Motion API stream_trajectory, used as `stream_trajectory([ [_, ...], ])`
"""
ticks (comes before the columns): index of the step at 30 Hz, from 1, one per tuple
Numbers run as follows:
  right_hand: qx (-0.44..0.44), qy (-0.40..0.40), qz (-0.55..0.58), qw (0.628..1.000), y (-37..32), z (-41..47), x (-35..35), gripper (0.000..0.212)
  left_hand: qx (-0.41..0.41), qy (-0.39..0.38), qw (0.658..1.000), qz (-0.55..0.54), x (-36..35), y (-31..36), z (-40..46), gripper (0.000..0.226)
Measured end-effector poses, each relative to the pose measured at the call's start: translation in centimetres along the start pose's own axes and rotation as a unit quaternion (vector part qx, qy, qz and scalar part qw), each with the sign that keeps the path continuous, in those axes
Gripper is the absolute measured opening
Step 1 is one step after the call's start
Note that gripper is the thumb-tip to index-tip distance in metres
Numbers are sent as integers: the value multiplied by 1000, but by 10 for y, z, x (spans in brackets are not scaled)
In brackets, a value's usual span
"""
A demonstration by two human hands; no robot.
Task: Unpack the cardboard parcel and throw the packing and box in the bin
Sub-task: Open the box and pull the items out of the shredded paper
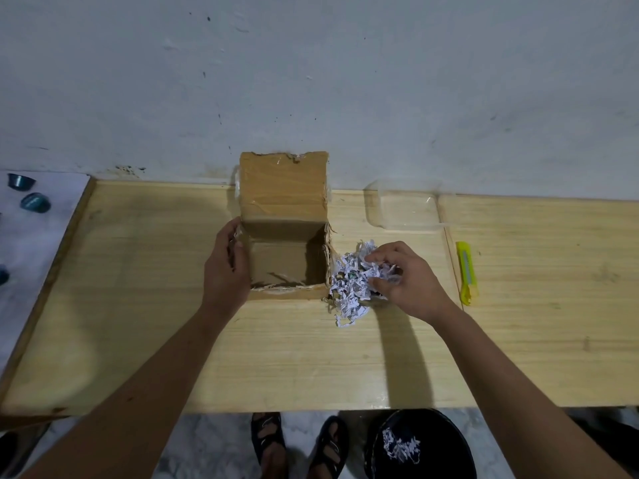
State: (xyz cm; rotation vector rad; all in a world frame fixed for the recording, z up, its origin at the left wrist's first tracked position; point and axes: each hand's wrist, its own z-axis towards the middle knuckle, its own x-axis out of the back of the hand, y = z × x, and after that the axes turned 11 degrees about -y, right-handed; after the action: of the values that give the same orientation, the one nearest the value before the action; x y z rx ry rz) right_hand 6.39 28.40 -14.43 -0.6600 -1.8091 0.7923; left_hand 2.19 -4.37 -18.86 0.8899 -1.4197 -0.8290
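The left hand (pixel 226 267) grips the open cardboard box (pixel 285 243) by its left wall. Just right of it, the right hand (pixel 404 278) closes on shredded paper (pixel 349 285) lying on the table (pixel 276 357)

Black round bin (pixel 446 430) on floor: cut off by bottom edge. Small dark items under the white shredded-paper pile (pixel 349 281): unidentifiable. Blue capsule-like objects (pixel 34 202) at left edge: too small to identify.

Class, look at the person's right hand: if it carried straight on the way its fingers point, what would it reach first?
The right hand points left, its fingers already in the shredded paper. Beyond that pile, the first thing in line is probably the right wall of the open cardboard box, though depth is hard to judge.
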Motion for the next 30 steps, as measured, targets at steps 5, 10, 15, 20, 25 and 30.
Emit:
stream_trajectory([
  [5,8,12,0,1000,1,-2,0,34,-8,0,1000,1,-1,-3,0,41],
  [10,10,18,8,1000,0,-4,0,34,-10,1,1000,6,-1,-4,1,41],
  [15,12,20,3,1000,1,-6,0,34,-10,-12,1000,0,4,2,0,42],
  [20,29,29,10,999,-3,-9,3,38,-39,-24,999,-26,17,8,-2,58],
  [25,48,31,19,998,-9,-17,7,40,-72,4,997,-38,32,24,-6,61],
  [30,54,32,31,998,-10,-29,10,48,-160,-49,986,19,10,67,-20,60],
])
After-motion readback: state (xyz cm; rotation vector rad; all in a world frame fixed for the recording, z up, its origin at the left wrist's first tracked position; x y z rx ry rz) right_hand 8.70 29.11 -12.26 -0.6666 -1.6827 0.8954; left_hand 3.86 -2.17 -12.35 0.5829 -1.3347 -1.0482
